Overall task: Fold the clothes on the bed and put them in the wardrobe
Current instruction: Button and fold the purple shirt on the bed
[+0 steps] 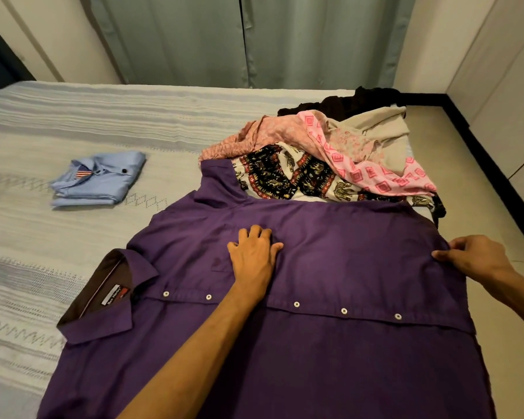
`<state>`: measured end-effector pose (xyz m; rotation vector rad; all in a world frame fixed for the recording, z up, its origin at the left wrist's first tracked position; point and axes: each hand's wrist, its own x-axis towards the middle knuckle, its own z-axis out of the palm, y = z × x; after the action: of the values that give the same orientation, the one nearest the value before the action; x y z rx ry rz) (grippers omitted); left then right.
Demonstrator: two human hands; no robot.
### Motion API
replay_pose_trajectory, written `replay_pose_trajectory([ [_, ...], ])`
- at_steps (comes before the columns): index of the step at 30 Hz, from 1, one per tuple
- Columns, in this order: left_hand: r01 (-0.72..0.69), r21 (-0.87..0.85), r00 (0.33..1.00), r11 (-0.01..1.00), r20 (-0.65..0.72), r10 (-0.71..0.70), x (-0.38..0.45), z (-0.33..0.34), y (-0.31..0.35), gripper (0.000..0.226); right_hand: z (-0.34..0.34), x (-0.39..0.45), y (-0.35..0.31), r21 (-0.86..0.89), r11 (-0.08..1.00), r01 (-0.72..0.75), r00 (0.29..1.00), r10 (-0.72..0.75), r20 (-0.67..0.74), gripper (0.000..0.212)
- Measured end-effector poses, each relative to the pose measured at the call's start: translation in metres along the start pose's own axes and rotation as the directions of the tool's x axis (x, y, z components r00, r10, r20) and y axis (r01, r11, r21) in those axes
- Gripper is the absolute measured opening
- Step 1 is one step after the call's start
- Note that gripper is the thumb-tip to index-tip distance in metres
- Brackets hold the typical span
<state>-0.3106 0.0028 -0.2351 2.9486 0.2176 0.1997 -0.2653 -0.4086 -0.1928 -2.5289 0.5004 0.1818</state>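
Observation:
A purple button-up shirt [330,258] lies spread on the bed [73,122], collar at the left, buttoned front facing up. My left hand [253,252] presses flat on the shirt's chest beside the pocket. My right hand [472,258] pinches the shirt's hem at the bed's right edge. A folded light blue shirt [100,182] sits further left on the bed. Behind the purple shirt is a pile of unfolded clothes [339,152]: pink patterned, black-and-white elephant print, beige and dark pieces.
The bed has a pale striped cover. Grey-green curtains [239,40] hang behind it. A tiled floor strip with a black skirting edge [478,152] runs along the bed's right side, with pale cupboard doors [508,71] beyond.

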Motion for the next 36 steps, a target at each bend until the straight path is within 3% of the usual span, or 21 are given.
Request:
replay_pose_trajectory([
  [10, 0.086, -0.137, 0.994, 0.987, 0.074, -0.076, 0.008, -0.014, -0.004, 0.036, -0.003, -0.004, 0.000, 0.049, 0.998, -0.026, 1.000, 0.026, 0.000, 0.021],
  [14, 0.008, -0.097, 0.999, 0.995, 0.036, -0.005, 0.018, -0.006, -0.014, 0.020, -0.001, -0.003, 0.001, 0.016, 0.999, -0.041, 0.999, 0.041, -0.020, 0.024],
  [17, -0.099, -0.088, 0.993, 0.991, 0.050, 0.103, 0.022, 0.000, -0.022, 0.015, -0.001, -0.005, -0.001, 0.027, 0.999, -0.040, 0.999, 0.041, -0.031, 0.024],
  [22, -0.236, -0.144, 0.972, 0.961, -0.048, 0.231, 0.028, -0.011, -0.033, 0.012, 0.001, -0.010, -0.001, 0.061, 0.998, -0.033, 0.998, 0.036, -0.060, 0.023],
  [27, -0.335, 0.046, 0.922, 0.941, -0.192, 0.337, 0.025, -0.032, -0.039, 0.013, -0.001, -0.020, -0.009, 0.168, 0.985, -0.039, 0.994, 0.056, -0.098, 0.019],
  [29, -0.341, 0.063, 0.909, 0.938, -0.230, 0.347, 0.015, -0.032, -0.040, 0.014, -0.004, -0.028, -0.024, 0.151, 0.989, 0.006, 0.986, 0.020, -0.168, 0.019],
  [32, -0.295, 0.044, 0.918, 0.954, -0.263, 0.296, -0.003, -0.032, -0.044, 0.013, -0.005, -0.043, -0.067, 0.099, 0.977, 0.190, 0.943, -0.153, -0.296, 0.031],
  [36, -0.200, -0.008, 0.952, 0.980, -0.236, 0.193, -0.024, -0.026, -0.062, 0.013, 0.024, -0.073, -0.163, 0.083, 0.851, 0.519, 0.835, -0.483, -0.263, 0.039],
])
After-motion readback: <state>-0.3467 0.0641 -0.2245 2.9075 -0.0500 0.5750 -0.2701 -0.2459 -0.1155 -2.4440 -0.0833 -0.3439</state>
